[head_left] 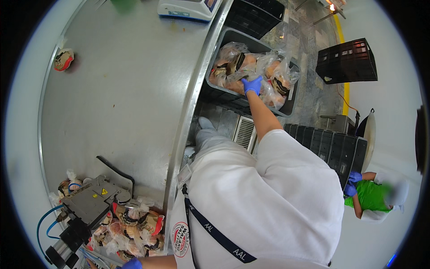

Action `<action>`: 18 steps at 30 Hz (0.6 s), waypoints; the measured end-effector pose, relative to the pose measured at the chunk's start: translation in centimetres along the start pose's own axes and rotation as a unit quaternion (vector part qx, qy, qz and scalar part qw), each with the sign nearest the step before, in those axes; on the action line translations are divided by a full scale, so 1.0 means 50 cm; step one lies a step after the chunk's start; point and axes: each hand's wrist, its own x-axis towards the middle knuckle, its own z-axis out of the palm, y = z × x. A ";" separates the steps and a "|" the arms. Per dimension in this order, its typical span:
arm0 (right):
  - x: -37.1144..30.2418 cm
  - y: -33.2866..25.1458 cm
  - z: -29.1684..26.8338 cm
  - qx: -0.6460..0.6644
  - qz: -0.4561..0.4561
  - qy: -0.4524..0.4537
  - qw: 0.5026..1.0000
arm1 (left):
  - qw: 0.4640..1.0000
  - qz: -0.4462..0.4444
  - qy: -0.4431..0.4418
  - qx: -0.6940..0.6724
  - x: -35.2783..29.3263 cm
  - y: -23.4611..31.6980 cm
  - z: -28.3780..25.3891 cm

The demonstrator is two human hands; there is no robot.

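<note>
My right hand (pixel 253 84), in a blue-violet glove, reaches into a grey crate (pixel 214 89) beside the table. It rests on clear bags (pixel 239 67) of pale meat that look like whole chickens, with thumb and fingers apart. At the lower edge shows part of my gloved left hand (pixel 132 263); its fingers are hidden. Near it, more bagged meat (pixel 134 231) with red and black print is piled on the table. Over that pile stands a grey clipping machine (pixel 92 199) with a curved black lever (pixel 117 168) and blue air hoses.
The steel table (pixel 121 98) runs along my front, with a raised rim. On it are one bagged piece (pixel 64 59) and a white scale (pixel 186 10). Black crates (pixel 254 18) stand beyond, others (pixel 324 145) behind me. A co-worker in green (pixel 368 197) touches those crates. Another crate (pixel 347 62) is by the wall.
</note>
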 end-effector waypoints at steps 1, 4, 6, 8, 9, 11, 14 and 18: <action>0.069 0.043 0.053 -0.016 0.010 -0.009 1.000 | 0.999 0.042 0.020 -0.025 0.014 0.048 0.004; 0.102 0.070 0.110 0.170 0.031 -0.089 0.981 | 0.982 0.105 -0.045 -0.151 -0.027 0.235 0.048; 0.098 0.056 0.095 0.366 0.045 -0.138 0.919 | 0.955 -0.014 -0.171 -0.240 -0.127 0.340 0.133; 0.078 0.013 0.077 0.540 0.043 -0.200 0.816 | 0.893 -0.045 -0.362 -0.262 -0.243 0.385 0.179; 0.035 -0.031 0.008 0.593 0.038 -0.218 0.774 | 0.835 -0.042 -0.481 -0.263 -0.310 0.407 0.218; -0.071 -0.166 -0.183 0.679 0.022 -0.271 0.682 | 0.704 -0.022 -0.668 -0.242 -0.427 0.446 0.259; -0.134 -0.266 -0.314 0.759 0.038 -0.390 0.520 | 0.565 0.162 -0.767 -0.256 -0.552 0.501 0.313; -0.246 -0.357 -0.399 0.754 0.052 -0.537 0.374 | 0.572 0.166 -0.700 -0.395 -0.585 0.672 0.359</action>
